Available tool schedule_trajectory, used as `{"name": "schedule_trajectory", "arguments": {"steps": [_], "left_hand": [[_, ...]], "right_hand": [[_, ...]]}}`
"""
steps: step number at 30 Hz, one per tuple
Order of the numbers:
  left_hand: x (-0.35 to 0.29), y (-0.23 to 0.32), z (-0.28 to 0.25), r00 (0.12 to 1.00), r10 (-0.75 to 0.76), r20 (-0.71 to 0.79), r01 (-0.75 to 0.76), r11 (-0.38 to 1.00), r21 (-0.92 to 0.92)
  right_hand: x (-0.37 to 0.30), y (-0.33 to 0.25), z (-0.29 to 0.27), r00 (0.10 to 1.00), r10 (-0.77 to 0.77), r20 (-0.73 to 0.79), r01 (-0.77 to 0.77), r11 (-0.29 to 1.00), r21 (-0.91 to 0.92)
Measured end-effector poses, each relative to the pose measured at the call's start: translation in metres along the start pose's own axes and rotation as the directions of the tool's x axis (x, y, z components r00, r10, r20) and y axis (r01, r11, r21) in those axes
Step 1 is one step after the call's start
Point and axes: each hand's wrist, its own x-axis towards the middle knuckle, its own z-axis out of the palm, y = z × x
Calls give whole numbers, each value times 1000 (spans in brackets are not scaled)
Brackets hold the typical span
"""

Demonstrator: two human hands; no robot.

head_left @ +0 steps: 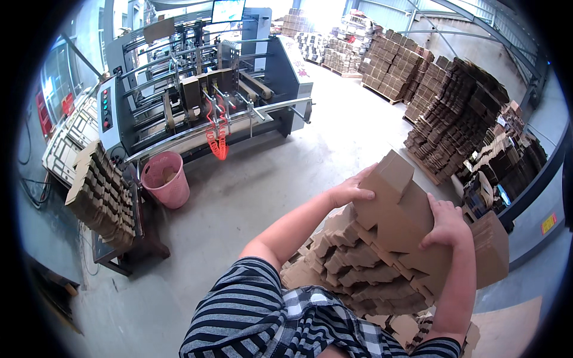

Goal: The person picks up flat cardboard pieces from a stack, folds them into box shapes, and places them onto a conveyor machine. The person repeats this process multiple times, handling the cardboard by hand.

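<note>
Both my hands grip a thick bundle of flat die-cut brown cardboard blanks (pixel 394 209), tilted up in front of my chest. My left hand (pixel 351 191) presses against the bundle's left upper edge. My right hand (pixel 444 225) clamps over its right side. Below the bundle lies a stack of the same notched cardboard blanks (pixel 352 268), spread out fan-like. My striped sleeves show at the bottom of the view.
A large grey folding-gluing machine (pixel 203 89) stands at the back left, with a pink plastic basket (pixel 166 178) at its foot. A pile of blanks (pixel 101 200) rests on a low table at left. Tall cardboard stacks (pixel 459 119) line the right side on pallets.
</note>
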Motion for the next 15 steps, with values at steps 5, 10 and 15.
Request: {"name": "schedule_trajectory", "arguments": {"steps": [5,10,15], "left_hand": [[3,-5,-10,999,33,-13,-31,989,143],[5,6,-14,998,50,46,-60,972,228],[12,-7,-24,987,138,82,-154,956,249]], "right_hand": [[0,-1,-2,1000,-6,2,6,1000,-8],[-2,0,-2,1000,-27,-2,27,1000,-6],[-4,-2,-8,999,-44,6,44,999,3]]}}
